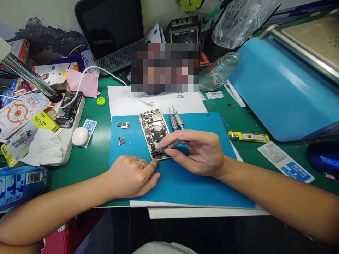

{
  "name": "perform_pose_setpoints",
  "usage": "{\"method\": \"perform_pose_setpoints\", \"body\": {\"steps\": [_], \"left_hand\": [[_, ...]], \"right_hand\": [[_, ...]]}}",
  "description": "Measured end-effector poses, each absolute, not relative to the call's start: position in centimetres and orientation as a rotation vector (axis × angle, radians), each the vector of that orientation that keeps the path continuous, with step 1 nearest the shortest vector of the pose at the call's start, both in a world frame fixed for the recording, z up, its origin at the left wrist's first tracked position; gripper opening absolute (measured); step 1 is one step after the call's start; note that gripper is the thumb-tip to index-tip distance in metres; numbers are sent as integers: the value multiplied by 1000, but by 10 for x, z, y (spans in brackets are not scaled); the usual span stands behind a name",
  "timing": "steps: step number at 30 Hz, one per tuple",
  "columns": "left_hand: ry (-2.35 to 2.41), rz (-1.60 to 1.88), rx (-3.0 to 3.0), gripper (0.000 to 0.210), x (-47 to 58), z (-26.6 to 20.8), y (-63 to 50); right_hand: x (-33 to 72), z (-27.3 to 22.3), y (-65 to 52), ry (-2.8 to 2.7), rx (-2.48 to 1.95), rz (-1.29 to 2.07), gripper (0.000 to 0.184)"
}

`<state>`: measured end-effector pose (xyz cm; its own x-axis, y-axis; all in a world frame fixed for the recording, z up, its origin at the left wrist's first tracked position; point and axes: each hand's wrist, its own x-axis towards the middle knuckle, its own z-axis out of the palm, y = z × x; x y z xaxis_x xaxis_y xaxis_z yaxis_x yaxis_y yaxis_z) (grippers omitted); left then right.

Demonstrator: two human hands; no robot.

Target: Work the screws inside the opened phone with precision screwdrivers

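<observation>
An opened smartphone (158,130) lies on the blue mat (185,190), its battery, boards and circular coil exposed. At its lower edge my left hand (132,175) steadies it with a fingertip, the other fingers curled. My right hand (201,151) pinches a small dark grey tool (173,144) over the phone's lower part; its tip and exact kind are hard to make out. Two grey screwdrivers (175,120) lie just right of the phone. Left of it are a small metal-shielded part (123,125), another small part (121,140) and a tiny piece (130,143).
A white cable (106,71) runs across the left side to the white paper (119,100). Boxes (22,113), a white case (80,136) and a tissue (43,146) crowd the left. Rightward are a yellow cutter (249,137), a glass jar (221,70) and a blue sheet (270,91).
</observation>
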<state>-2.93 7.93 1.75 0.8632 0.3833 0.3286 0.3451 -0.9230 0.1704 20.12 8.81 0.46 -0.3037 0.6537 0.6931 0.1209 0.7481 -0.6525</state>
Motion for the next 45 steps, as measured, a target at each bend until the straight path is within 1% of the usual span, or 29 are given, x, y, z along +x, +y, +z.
{"method": "perform_pose_setpoints", "body": {"steps": [3, 5, 10, 12, 15, 20, 22, 25, 27, 36, 45], "left_hand": [[565, 543, 2935, 39, -29, 16, 80], [564, 545, 2938, 39, -29, 16, 80], [582, 545, 2949, 39, -30, 17, 80], [590, 538, 2953, 38, -30, 17, 80], [601, 545, 2955, 37, -29, 18, 79], [598, 532, 2963, 36, -29, 18, 78], [597, 524, 2967, 36, -30, 17, 78], [602, 513, 2979, 36, -30, 17, 79], [599, 516, 2981, 36, -30, 17, 79], [585, 465, 2969, 34, -30, 17, 79], [588, 435, 2975, 35, -30, 18, 79]], "right_hand": [[200, 5, 87, -1855, -590, 614, 41], [200, 3, 86, -1864, -575, 608, 43], [202, -3, 85, -1868, -550, 587, 59], [202, -3, 85, -1882, -546, 580, 62], [202, 0, 86, -1887, -557, 572, 59], [201, 5, 86, -1889, -615, 601, 42], [201, 4, 86, -1891, -604, 593, 44], [202, 1, 87, -1900, -558, 557, 57], [202, 1, 87, -1916, -552, 527, 63], [208, 12, 88, -2055, -486, 247, 52], [209, 13, 86, -2075, -541, 260, 51]]}}
